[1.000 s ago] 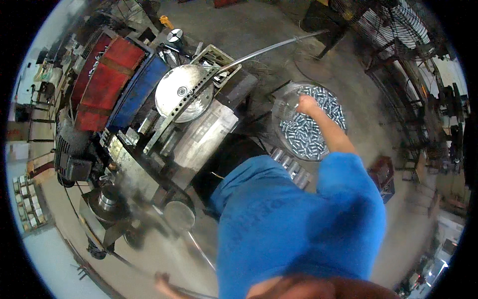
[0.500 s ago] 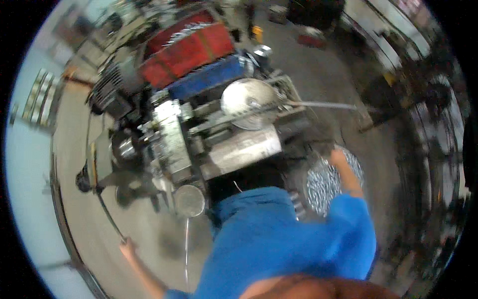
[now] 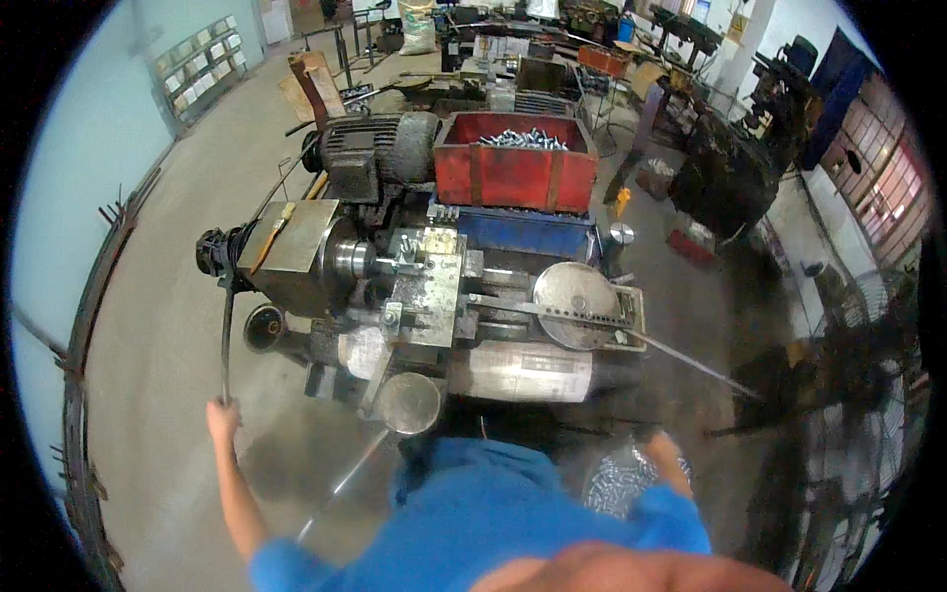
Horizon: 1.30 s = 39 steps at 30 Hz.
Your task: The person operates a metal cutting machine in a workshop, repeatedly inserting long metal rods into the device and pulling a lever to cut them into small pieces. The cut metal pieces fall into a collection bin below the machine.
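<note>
Clamping a lever [image 3: 227,345] is the left hand [image 3: 224,420]; right hand's fingers [image 3: 659,447] unclear, sheet [image 3: 523,375] illegible.

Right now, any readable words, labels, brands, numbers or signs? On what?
None legible.
Pale sheet below the round metal disc: printed marks, too small and blurred.
Wall board at upper left, with pale rectangles: too small to tell if there's writing.
Yellow sign at upper right: too small.
Pale sack at the top: coloured marks, too blurred.
</note>
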Tool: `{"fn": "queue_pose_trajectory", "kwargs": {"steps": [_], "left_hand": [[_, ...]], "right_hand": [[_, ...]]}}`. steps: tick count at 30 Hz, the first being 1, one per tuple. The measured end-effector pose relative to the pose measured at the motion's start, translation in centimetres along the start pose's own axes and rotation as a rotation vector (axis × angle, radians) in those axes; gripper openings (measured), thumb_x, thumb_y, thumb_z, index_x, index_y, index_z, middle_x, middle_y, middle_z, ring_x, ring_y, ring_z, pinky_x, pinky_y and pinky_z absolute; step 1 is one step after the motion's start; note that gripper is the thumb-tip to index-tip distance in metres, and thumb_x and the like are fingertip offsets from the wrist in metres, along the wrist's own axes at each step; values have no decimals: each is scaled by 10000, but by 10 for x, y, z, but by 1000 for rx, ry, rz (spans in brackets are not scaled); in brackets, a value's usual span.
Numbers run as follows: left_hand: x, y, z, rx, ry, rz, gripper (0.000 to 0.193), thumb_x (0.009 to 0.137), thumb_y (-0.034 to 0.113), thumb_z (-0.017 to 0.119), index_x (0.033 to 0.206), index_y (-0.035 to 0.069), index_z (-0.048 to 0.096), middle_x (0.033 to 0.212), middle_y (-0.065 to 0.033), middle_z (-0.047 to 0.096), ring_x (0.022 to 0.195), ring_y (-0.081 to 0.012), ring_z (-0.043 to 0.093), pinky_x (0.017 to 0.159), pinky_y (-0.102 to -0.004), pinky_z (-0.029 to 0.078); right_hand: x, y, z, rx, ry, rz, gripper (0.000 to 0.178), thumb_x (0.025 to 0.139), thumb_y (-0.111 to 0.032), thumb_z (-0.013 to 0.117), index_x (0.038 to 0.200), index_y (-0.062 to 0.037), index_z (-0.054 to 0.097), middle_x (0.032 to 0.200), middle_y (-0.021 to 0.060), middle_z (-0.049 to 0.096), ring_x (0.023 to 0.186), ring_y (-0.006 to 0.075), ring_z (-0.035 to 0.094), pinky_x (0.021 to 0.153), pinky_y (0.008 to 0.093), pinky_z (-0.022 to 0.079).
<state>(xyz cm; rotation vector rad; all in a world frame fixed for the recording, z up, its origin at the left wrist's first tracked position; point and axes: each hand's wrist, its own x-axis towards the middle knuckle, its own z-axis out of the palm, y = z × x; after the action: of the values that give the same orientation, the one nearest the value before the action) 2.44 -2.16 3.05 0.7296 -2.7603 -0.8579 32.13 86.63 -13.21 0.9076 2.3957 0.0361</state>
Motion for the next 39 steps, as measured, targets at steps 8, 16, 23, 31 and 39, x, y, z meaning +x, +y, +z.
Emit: {"fn": "queue_pose_trajectory", "kwargs": {"steps": [8,16,23,31,39], "left_hand": [[1,11,-1,105,1,7,258,699,213,599,703,-43,574,564,-161,578,522,-276,603,535,-376,476],[7,-3,5,42,19,-55,270,724,233,580,745,-36,588,619,-165,600,527,-242,611,548,-375,487],[-13,22,-9,342,32,0,277,728,201,611,839,-50,572,799,-216,618,685,-278,631,633,-372,504],[-89,195,-30,120,-553,527,409,758,166,635,1104,-31,541,927,-134,624,837,-220,603,754,-306,477],[-163,348,103,-742,-1236,591,348,929,258,429,878,-48,589,770,-93,633,711,-159,601,674,-275,467]], "right_hand": [[27,17,14,44,-126,92,479,635,-367,654,947,-4,636,1100,180,578,1030,295,554,851,365,460],[21,2,0,166,-122,227,450,723,-355,551,1049,-49,603,1086,174,583,1032,326,547,880,430,425],[62,22,40,300,199,209,442,639,-353,633,901,2,623,993,178,615,926,323,591,793,376,484],[-6,-72,-90,561,553,-584,117,657,-104,581,719,-61,669,761,100,665,695,226,631,645,296,490],[-141,-304,-287,1248,260,-1463,319,579,-44,549,866,-45,689,988,144,631,925,245,587,799,327,464]]}}
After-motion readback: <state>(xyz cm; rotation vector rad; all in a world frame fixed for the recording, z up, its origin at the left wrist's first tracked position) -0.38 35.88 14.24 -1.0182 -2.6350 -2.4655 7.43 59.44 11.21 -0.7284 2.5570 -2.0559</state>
